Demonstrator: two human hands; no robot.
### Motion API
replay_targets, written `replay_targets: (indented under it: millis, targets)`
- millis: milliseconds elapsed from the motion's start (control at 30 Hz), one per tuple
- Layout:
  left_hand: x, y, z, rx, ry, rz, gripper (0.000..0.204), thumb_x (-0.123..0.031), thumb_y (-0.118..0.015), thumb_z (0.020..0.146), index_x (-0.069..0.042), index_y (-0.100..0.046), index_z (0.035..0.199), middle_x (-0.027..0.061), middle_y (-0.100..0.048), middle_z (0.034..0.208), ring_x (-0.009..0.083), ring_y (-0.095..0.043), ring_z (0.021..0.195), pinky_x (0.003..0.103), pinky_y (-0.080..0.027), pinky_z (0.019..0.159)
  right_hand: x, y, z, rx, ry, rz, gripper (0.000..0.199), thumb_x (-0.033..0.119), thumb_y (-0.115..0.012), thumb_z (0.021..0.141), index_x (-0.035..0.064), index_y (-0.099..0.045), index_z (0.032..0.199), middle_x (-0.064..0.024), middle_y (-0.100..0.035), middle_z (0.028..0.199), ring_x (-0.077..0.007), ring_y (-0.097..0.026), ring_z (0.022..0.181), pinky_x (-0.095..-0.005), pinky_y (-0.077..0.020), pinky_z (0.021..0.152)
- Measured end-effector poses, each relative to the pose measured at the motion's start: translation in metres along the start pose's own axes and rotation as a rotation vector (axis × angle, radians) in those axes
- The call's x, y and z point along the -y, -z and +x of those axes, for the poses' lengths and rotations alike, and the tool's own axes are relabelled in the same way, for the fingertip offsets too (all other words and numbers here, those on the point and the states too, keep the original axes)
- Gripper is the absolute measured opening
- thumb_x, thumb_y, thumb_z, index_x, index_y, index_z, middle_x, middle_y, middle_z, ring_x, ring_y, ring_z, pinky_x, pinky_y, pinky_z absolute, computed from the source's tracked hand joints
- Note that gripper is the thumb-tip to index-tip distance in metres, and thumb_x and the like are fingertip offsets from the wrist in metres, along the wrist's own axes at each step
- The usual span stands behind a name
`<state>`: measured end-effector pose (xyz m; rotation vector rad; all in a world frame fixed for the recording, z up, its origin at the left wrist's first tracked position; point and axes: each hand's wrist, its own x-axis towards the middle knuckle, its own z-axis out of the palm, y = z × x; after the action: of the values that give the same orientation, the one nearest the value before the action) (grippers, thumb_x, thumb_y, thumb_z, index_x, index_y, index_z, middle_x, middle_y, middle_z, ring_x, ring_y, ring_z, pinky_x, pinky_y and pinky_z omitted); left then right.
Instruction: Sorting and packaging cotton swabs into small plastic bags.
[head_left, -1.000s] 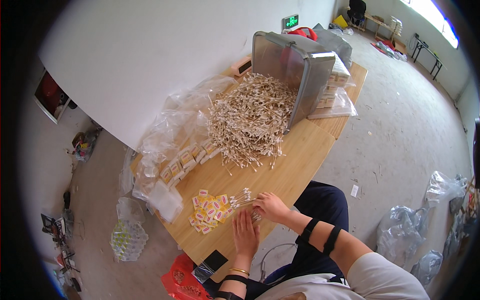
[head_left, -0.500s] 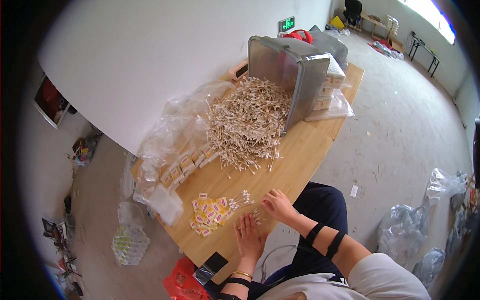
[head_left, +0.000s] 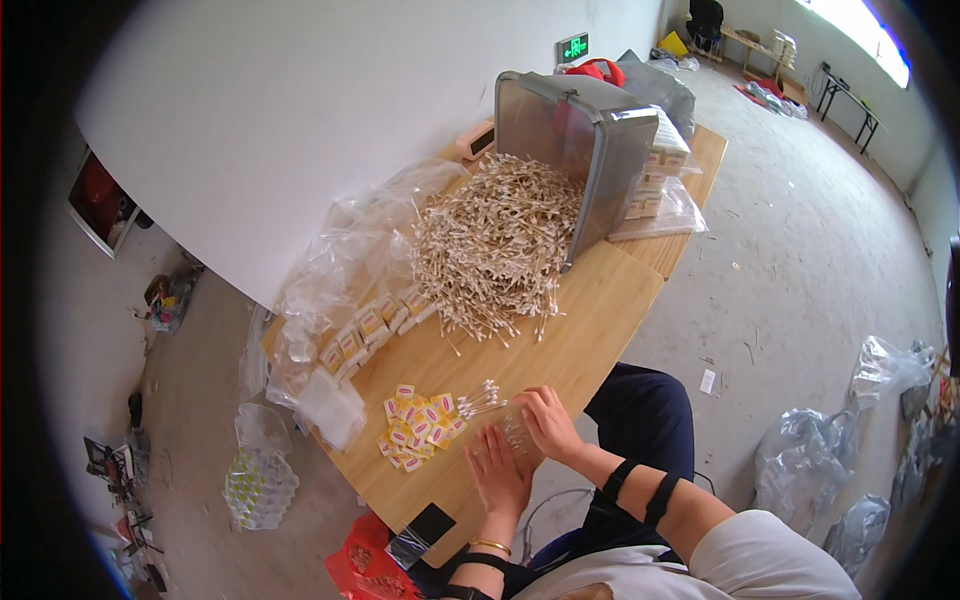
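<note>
My left hand (head_left: 498, 472) lies palm down at the table's near edge, fingers stretched out. Beside its fingertips, a few cotton swabs (head_left: 513, 436) lie between my two hands, seemingly under clear plastic. My right hand (head_left: 550, 424) is just to their right, palm down, fingers extended and slightly curved; its fingertips reach the tabletop, and its thumb is hard to make out. A small bunch of cotton swabs (head_left: 481, 399) lies beyond my hands. To its left is a loose pile of small yellow and white cards (head_left: 415, 428) with red oval marks.
A large heap of cotton swabs (head_left: 495, 250) spills from a tipped grey plastic bin (head_left: 615, 150). Small packed boxes (head_left: 370, 327) and clear plastic bags (head_left: 335, 260) line the table's left side. A dark flat object (head_left: 433, 524) sits at the near corner, above a red bag (head_left: 368, 565).
My right hand has moved slightly left and opened from a curled shape, its fingers now extended toward the swabs. My left hand stays nearly in place, fingers flat.
</note>
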<state>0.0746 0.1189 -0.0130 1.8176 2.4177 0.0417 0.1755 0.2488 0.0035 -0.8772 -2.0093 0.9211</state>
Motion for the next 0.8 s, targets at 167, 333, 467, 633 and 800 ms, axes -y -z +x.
replay_targets:
  millis: [167, 333, 467, 633, 800]
  targets:
    - [-0.005, -0.003, -0.014, -0.057, -0.029, -0.089, 0.091, -0.05, -0.055, 0.095, 0.007, -0.018, 0.156, 0.0247, -0.021, 0.163, 0.0377, -0.016, 0.153, 0.056, -0.009, 0.124, 0.0, -0.005, -0.005, 0.004, -0.043, 0.026, 0.022, 0.006, -0.053, 0.095, 0.0054, -0.06, 0.115, -0.0179, -0.057, 0.116, -0.0388, -0.052, 0.112, -0.0444, -0.0436, 0.098]
    - [-0.005, -0.004, -0.008, -0.06, -0.029, -0.098, 0.09, -0.052, -0.052, 0.096, 0.007, -0.018, 0.156, 0.0251, -0.021, 0.163, 0.0378, -0.017, 0.153, 0.055, -0.011, 0.124, 0.002, -0.007, -0.01, 0.01, -0.103, 0.063, 0.022, 0.007, -0.051, 0.096, 0.0054, -0.06, 0.117, -0.0181, -0.056, 0.118, -0.0391, -0.052, 0.114, -0.0442, -0.0444, 0.098]
    - [0.008, -0.009, 0.013, -0.031, 0.042, 0.082, 0.09, -0.058, -0.044, 0.098, 0.006, -0.019, 0.156, 0.0236, -0.021, 0.164, 0.0354, -0.016, 0.154, 0.053, -0.01, 0.125, 0.008, -0.012, -0.011, 0.006, -0.108, 0.12, 0.022, 0.007, -0.049, 0.098, 0.0053, -0.059, 0.117, -0.0187, -0.056, 0.118, -0.0397, -0.054, 0.113, -0.0438, -0.0452, 0.098]
    - [0.008, -0.003, 0.02, -0.056, 0.056, -0.113, 0.089, -0.055, -0.047, 0.097, 0.005, -0.019, 0.156, 0.0218, -0.017, 0.166, 0.0337, -0.014, 0.155, 0.052, -0.008, 0.125, 0.007, -0.013, -0.011, -0.017, -0.129, 0.158, 0.022, 0.007, -0.049, 0.098, 0.0047, -0.059, 0.117, -0.0193, -0.057, 0.117, -0.0401, -0.054, 0.112, -0.0434, -0.0457, 0.097]
    - [0.012, -0.003, 0.016, -0.066, -0.018, -0.191, 0.085, -0.046, -0.055, 0.096, 0.005, -0.022, 0.155, 0.0206, -0.027, 0.162, 0.0345, -0.019, 0.153, 0.053, -0.01, 0.125, 0.004, -0.017, -0.011, -0.04, -0.151, 0.195, 0.023, 0.003, -0.05, 0.096, 0.004, -0.058, 0.118, -0.0197, -0.056, 0.118, -0.0399, -0.054, 0.113, -0.0426, -0.0464, 0.097]
